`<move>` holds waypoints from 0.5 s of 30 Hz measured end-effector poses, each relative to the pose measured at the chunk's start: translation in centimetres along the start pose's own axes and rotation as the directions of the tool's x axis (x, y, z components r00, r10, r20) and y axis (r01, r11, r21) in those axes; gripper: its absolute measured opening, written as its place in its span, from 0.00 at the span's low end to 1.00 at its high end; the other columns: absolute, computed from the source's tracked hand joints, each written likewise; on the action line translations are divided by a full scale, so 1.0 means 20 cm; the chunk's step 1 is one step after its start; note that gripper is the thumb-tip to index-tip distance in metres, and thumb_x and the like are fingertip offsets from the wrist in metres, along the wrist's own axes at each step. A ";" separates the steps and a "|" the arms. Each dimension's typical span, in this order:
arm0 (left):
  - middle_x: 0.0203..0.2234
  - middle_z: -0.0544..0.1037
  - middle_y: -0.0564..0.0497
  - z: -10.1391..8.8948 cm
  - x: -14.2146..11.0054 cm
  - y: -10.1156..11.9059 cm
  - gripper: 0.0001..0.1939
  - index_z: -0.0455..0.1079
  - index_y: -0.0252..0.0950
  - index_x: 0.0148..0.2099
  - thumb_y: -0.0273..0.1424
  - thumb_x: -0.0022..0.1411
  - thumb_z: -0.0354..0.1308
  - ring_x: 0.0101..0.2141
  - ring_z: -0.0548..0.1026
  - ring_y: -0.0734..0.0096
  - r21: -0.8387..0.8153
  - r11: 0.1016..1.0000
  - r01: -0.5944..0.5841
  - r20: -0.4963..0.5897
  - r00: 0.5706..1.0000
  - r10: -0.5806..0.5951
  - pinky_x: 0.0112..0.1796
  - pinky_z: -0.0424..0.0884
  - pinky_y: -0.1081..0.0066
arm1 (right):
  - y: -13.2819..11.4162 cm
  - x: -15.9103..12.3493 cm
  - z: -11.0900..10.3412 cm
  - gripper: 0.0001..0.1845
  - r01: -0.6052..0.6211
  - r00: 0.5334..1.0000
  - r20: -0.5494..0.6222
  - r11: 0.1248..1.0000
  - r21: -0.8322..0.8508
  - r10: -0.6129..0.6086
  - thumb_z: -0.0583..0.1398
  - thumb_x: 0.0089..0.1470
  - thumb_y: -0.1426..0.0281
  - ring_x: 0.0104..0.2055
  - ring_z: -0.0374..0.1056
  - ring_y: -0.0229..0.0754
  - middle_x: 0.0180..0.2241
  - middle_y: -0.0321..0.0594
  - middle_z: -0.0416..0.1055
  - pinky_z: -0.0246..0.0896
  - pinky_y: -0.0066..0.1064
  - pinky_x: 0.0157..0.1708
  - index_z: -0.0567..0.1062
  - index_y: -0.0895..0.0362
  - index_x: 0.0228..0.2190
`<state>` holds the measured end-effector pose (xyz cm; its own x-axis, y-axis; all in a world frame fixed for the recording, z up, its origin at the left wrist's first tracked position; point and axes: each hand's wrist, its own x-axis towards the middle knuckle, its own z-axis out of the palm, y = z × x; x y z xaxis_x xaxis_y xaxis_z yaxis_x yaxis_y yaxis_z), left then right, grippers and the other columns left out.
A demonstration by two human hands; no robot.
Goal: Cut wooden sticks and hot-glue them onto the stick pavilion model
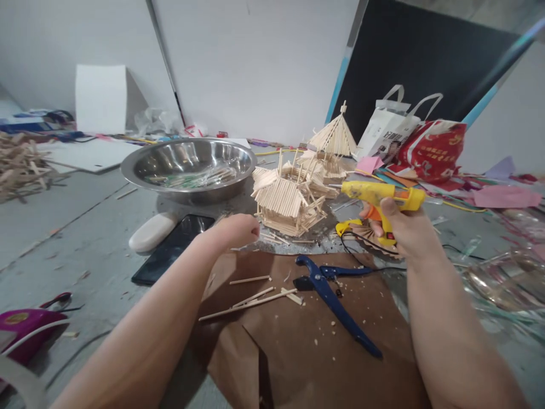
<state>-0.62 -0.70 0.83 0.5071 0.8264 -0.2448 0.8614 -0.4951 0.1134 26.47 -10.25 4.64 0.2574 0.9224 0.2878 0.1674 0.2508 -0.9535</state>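
Observation:
A model house of thin wooden sticks (289, 201) stands on the floor, with taller stick roofs (334, 136) behind it. My right hand (398, 227) grips a yellow glue gun (377, 196), its nozzle pointing left at the model. My left hand (236, 230) hovers just left of the model's base, fingers curled in; whether it holds anything is hidden. Loose sticks (255, 298) and blue cutters (332, 298) lie on brown paper (306, 346) between my arms.
A steel bowl (189, 165) with sticks inside sits at the back left. A black phone (172, 247) and a white case (151, 232) lie near it. Bags (430, 147), coloured paper and a pile of sticks (21, 165) ring the area.

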 end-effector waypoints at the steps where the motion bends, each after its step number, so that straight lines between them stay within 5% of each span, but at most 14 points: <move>1: 0.23 0.74 0.51 0.00 0.00 -0.02 0.11 0.71 0.38 0.26 0.29 0.43 0.47 0.24 0.67 0.72 0.015 1.000 0.027 0.022 0.999 -0.027 0.24 0.56 0.75 | 0.01 0.00 -0.01 0.18 -0.007 1.000 0.012 1.000 0.016 0.007 0.58 0.38 0.53 0.11 0.53 0.30 0.17 0.35 0.66 0.46 0.25 0.09 0.67 0.56 0.23; 5: 0.26 0.75 0.50 0.00 0.02 -0.05 0.11 0.71 0.39 0.28 0.29 0.44 0.48 0.26 0.69 0.69 0.042 0.996 0.072 0.050 0.996 -0.074 0.25 0.58 0.74 | 0.01 -0.01 -0.04 0.19 -0.018 0.999 0.047 0.999 0.042 0.016 0.58 0.38 0.53 0.11 0.53 0.31 0.13 0.34 0.62 0.46 0.26 0.10 0.67 0.58 0.22; 15: 0.34 0.74 0.49 0.08 0.06 -0.03 0.14 0.70 0.42 0.38 0.32 0.49 0.47 0.34 0.70 0.65 0.016 0.998 0.053 -0.100 0.994 -0.051 0.33 0.63 0.70 | -0.02 -0.04 -0.04 0.18 -0.008 1.000 0.011 1.000 0.006 0.008 0.58 0.39 0.54 0.11 0.52 0.28 0.23 0.39 0.68 0.48 0.26 0.10 0.66 0.57 0.23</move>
<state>-0.48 0.14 -1.11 0.4625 0.8734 -0.1525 0.8866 -0.4546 0.0852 26.94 -11.29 4.81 0.2480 0.9276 0.2795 0.1596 0.2455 -0.9562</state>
